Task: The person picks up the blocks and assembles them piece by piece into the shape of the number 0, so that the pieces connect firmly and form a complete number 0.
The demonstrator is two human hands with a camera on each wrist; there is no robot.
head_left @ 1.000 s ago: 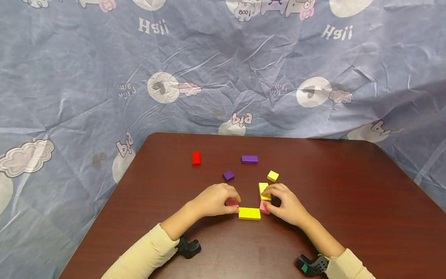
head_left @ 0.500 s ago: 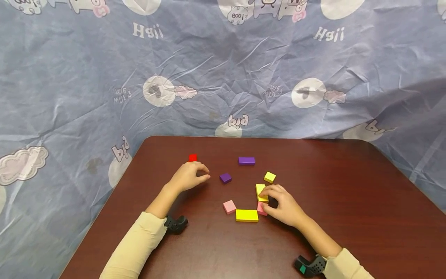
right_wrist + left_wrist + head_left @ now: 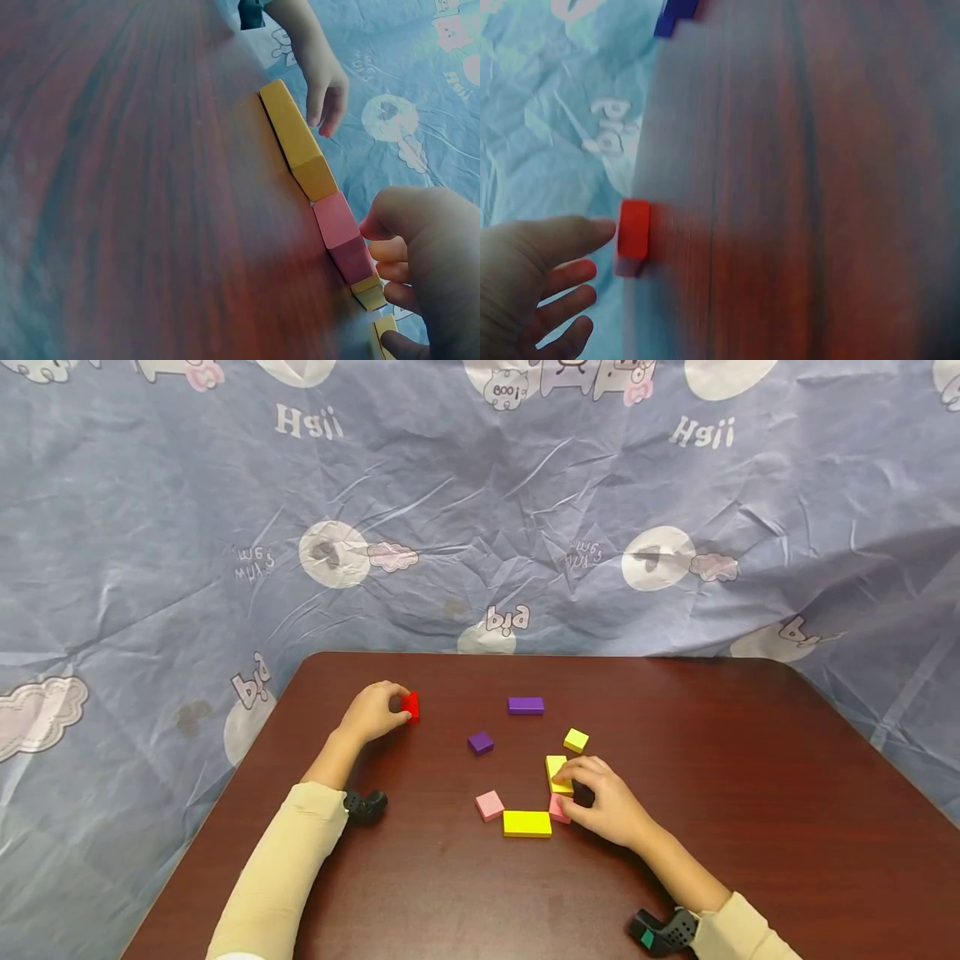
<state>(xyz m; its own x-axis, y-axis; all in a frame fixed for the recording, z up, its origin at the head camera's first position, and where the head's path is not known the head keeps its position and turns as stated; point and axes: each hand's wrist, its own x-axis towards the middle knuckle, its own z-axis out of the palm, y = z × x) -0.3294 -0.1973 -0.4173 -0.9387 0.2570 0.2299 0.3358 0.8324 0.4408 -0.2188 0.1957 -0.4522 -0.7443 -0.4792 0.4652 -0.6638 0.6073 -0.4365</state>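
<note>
In the head view my left hand point(image 3: 371, 711) is at the red block point(image 3: 412, 707) at the far left of the table. The left wrist view shows the thumb tip right at the red block's side point(image 3: 634, 232), the other fingers spread beside it. My right hand point(image 3: 606, 803) rests over a yellow block point(image 3: 555, 766) and a pink block point(image 3: 556, 812), its index finger on the yellow one and its thumb at the pink one. A bright yellow block point(image 3: 527, 824) lies against that pink block, and a second pink block point(image 3: 490, 806) sits at its left end.
A purple bar point(image 3: 526, 706) lies at the back, a small purple block point(image 3: 481, 743) nearer the middle. One small yellow block point(image 3: 576, 741) sits just beyond the right hand. The brown table point(image 3: 712, 735) ends at a hanging patterned cloth point(image 3: 450, 502).
My left hand has left the left-hand pink block and moved away to the far left, to the red block. My right hand stays over the yellow and pink blocks.
</note>
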